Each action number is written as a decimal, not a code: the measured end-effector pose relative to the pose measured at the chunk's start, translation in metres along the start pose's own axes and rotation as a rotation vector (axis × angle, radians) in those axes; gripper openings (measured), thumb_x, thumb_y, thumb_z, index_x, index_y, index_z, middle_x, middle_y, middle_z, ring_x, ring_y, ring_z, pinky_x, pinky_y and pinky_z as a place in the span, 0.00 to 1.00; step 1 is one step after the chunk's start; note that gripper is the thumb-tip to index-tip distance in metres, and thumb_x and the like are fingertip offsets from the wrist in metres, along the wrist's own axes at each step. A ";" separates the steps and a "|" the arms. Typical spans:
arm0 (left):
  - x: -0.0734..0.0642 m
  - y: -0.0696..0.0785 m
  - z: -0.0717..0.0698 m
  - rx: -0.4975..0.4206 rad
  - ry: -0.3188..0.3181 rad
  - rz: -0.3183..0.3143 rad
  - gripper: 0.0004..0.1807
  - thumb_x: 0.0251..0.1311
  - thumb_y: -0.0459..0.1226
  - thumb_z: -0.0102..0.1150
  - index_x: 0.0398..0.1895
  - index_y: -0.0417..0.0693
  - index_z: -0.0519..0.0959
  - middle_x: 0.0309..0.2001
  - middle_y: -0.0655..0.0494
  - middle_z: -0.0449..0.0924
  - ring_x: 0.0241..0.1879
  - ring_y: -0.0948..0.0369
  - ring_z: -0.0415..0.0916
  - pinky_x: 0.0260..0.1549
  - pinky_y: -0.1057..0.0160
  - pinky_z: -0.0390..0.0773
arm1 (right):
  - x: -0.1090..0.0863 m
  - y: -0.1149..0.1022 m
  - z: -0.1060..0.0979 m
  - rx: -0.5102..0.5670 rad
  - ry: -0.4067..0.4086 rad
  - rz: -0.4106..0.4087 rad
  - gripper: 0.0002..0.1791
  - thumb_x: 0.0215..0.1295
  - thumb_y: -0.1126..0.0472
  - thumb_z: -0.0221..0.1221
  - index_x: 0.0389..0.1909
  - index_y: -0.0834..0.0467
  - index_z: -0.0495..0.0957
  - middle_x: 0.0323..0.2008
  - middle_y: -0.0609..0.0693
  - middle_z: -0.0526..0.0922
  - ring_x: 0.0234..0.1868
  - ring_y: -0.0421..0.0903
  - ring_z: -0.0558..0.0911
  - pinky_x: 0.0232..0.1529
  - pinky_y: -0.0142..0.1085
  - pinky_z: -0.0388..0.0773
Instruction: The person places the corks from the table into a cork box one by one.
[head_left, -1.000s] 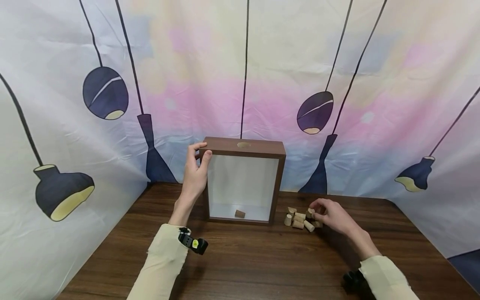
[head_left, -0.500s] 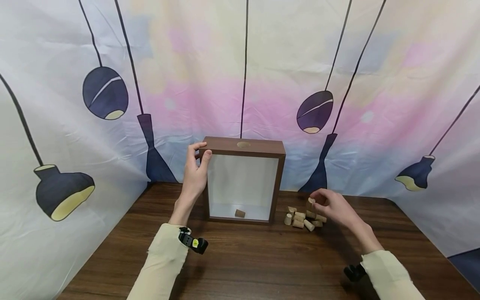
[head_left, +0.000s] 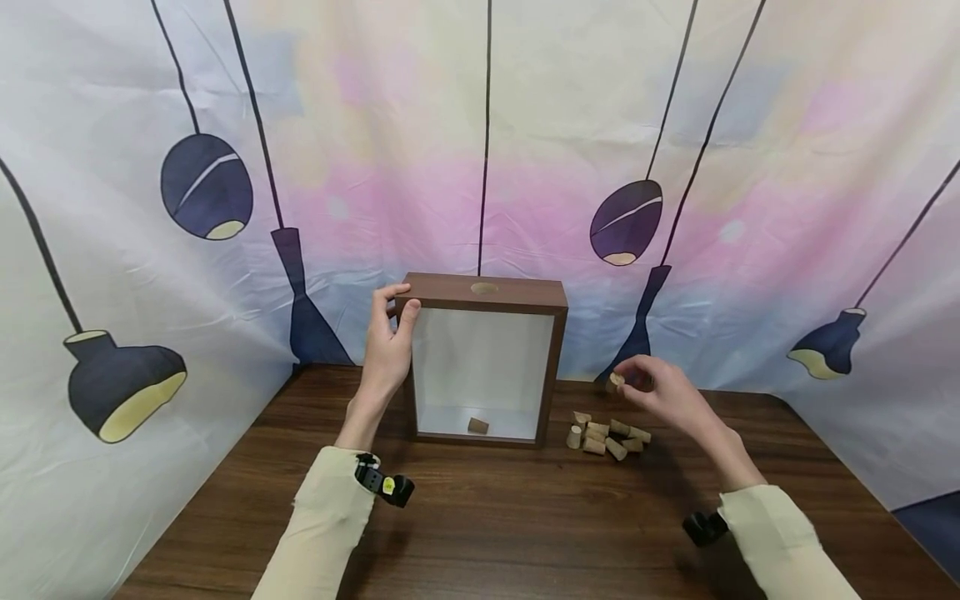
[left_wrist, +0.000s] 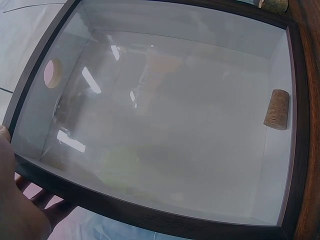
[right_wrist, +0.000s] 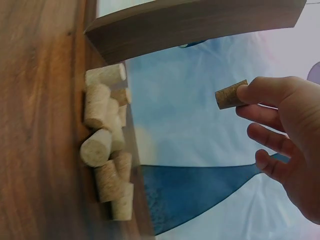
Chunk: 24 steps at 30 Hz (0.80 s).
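Note:
A brown wooden shadow box [head_left: 561, 350] with a clear front and white inside stands upright on the table. Its top has a round hole [head_left: 484, 288]. My left hand [head_left: 387, 354] grips the box's upper left corner, thumb at the front and fingers around the side. Inside, one cork [left_wrist: 277, 110] lies on the box's floor. Between thumb and forefinger, my right hand [head_left: 667, 396] pinches another cork [right_wrist: 231, 95], raised above the table to the right of the box. Below it lies a pile of several corks [head_left: 596, 433], most on their sides, one upright.
The dark wood-grain table [head_left: 480, 525] reaches back to a cloth backdrop [head_left: 420, 167] printed with hanging lamps. Cloth also closes off the left and right sides. A small black camera [head_left: 393, 487] sits on the left wrist.
My right hand has lifted a cork up out of the pile, rising above the others. My left hand keeps its grip on the box, and the cork inside lies where it was.

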<state>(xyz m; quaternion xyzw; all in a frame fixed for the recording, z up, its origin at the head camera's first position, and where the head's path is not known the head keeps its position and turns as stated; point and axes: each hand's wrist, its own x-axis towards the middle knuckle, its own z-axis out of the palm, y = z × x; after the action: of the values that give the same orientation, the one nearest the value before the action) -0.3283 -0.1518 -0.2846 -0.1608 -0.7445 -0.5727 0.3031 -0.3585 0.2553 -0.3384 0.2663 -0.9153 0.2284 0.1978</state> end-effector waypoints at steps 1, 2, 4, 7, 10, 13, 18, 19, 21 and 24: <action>0.000 0.000 0.000 0.000 0.001 0.001 0.21 0.77 0.38 0.45 0.68 0.41 0.62 0.72 0.41 0.59 0.59 0.43 0.63 0.42 0.54 0.65 | 0.001 -0.002 -0.002 0.002 0.007 -0.009 0.11 0.64 0.65 0.65 0.47 0.59 0.82 0.36 0.50 0.83 0.32 0.39 0.77 0.32 0.34 0.74; 0.000 0.000 0.000 0.001 0.001 0.003 0.21 0.77 0.38 0.45 0.68 0.41 0.62 0.72 0.41 0.59 0.59 0.43 0.63 0.42 0.54 0.65 | 0.003 -0.003 -0.003 0.002 0.016 -0.018 0.11 0.64 0.65 0.65 0.47 0.59 0.82 0.36 0.50 0.84 0.32 0.40 0.76 0.32 0.34 0.75; 0.000 0.000 0.000 0.003 -0.001 0.004 0.21 0.77 0.38 0.45 0.68 0.41 0.62 0.72 0.41 0.59 0.59 0.43 0.63 0.42 0.54 0.65 | 0.005 -0.007 -0.006 0.003 0.036 -0.037 0.11 0.63 0.66 0.65 0.47 0.59 0.82 0.37 0.50 0.84 0.32 0.40 0.76 0.32 0.33 0.74; 0.000 0.000 0.000 0.004 -0.005 0.003 0.21 0.77 0.38 0.45 0.68 0.41 0.62 0.72 0.41 0.58 0.59 0.42 0.63 0.43 0.54 0.65 | 0.008 -0.011 -0.009 0.007 0.075 -0.073 0.11 0.62 0.66 0.66 0.46 0.59 0.82 0.37 0.51 0.84 0.32 0.41 0.76 0.31 0.33 0.74; 0.000 -0.001 0.000 0.002 -0.003 0.004 0.21 0.77 0.38 0.45 0.68 0.41 0.62 0.72 0.40 0.58 0.59 0.42 0.62 0.43 0.54 0.64 | 0.013 -0.017 -0.012 0.004 0.104 -0.100 0.11 0.61 0.67 0.67 0.45 0.59 0.82 0.37 0.51 0.84 0.32 0.41 0.76 0.31 0.33 0.74; 0.000 -0.001 0.000 0.001 -0.001 0.009 0.21 0.77 0.38 0.45 0.68 0.41 0.62 0.71 0.39 0.58 0.59 0.42 0.63 0.43 0.54 0.64 | 0.016 -0.022 -0.017 0.001 0.124 -0.117 0.11 0.61 0.66 0.67 0.45 0.58 0.82 0.36 0.51 0.83 0.31 0.42 0.76 0.30 0.32 0.73; 0.000 -0.002 0.000 -0.002 -0.004 0.006 0.21 0.77 0.38 0.45 0.68 0.41 0.62 0.71 0.40 0.58 0.59 0.42 0.63 0.43 0.54 0.65 | 0.022 -0.030 -0.026 -0.011 0.146 -0.137 0.11 0.61 0.66 0.68 0.45 0.57 0.83 0.37 0.51 0.84 0.31 0.43 0.76 0.30 0.32 0.73; 0.000 -0.002 0.000 -0.003 -0.005 0.004 0.21 0.77 0.38 0.45 0.68 0.41 0.62 0.71 0.40 0.58 0.59 0.42 0.63 0.43 0.54 0.65 | 0.023 -0.032 -0.027 -0.014 0.149 -0.140 0.11 0.61 0.66 0.68 0.45 0.57 0.83 0.37 0.51 0.84 0.31 0.43 0.77 0.30 0.32 0.73; 0.000 -0.002 0.000 -0.003 -0.006 0.003 0.21 0.77 0.39 0.45 0.68 0.41 0.62 0.71 0.40 0.58 0.59 0.42 0.63 0.43 0.54 0.65 | 0.025 -0.035 -0.031 -0.015 0.158 -0.146 0.12 0.61 0.67 0.68 0.45 0.58 0.83 0.38 0.51 0.84 0.31 0.43 0.77 0.30 0.32 0.73; 0.000 -0.002 0.000 0.002 -0.007 0.004 0.21 0.77 0.39 0.45 0.68 0.42 0.62 0.71 0.40 0.58 0.60 0.42 0.63 0.43 0.53 0.65 | 0.029 -0.040 -0.036 -0.018 0.169 -0.152 0.11 0.62 0.66 0.67 0.45 0.57 0.83 0.38 0.50 0.84 0.31 0.41 0.76 0.29 0.32 0.73</action>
<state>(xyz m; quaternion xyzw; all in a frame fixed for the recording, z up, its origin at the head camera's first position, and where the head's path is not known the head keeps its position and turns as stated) -0.3296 -0.1527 -0.2860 -0.1641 -0.7458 -0.5707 0.3019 -0.3492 0.2328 -0.2826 0.3132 -0.8744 0.2263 0.2934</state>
